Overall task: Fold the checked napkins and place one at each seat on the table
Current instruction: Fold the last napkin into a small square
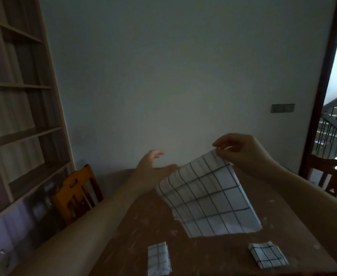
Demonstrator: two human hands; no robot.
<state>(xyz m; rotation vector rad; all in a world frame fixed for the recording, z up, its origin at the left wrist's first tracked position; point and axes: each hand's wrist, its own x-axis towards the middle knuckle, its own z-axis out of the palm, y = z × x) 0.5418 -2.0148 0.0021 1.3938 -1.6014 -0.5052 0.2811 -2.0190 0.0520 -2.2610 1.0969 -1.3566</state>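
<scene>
Napkin [207,198]: hangs from right hand's [241,152] pinch at far corner, sloping down to table [135,236].
Left hand [151,168]: fingers spread, holding nothing, just beside free left edge.

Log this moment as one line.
right hand: pinches napkin corner, lifted | left hand: open beside it | two folded napkins on table

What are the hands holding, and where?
The right hand pinches the unfolded checked napkin by its raised top corner. The left hand is open beside the cloth's left edge and grips nothing.
</scene>
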